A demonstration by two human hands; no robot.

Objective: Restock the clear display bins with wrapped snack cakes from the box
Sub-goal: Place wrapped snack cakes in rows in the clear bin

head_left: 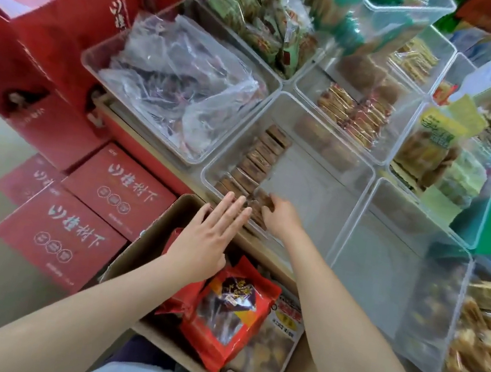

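A clear display bin (pixel 325 127) in the middle holds a row of brown wrapped snack cakes (pixel 260 159) standing along its left wall. My right hand (pixel 280 219) reaches over the bin's near rim and is closed on a brown wrapped snack cake (pixel 263 199) at the near end of that row. My left hand (pixel 208 237) hovers flat, fingers spread and empty, at the bin's near-left corner above the cardboard box (pixel 147 244). The box sits below me and holds red snack bags (pixel 229 313) and a yellow-labelled bag (pixel 272 347).
Other clear bins surround the middle one: a bin of loose plastic-wrapped snacks (pixel 177 81) at left, green packs (pixel 261 21) behind, orange packs (pixel 355 113) at right, an empty-looking bin (pixel 399 270) near right. Red gift cartons (pixel 68 224) lie on the floor at left.
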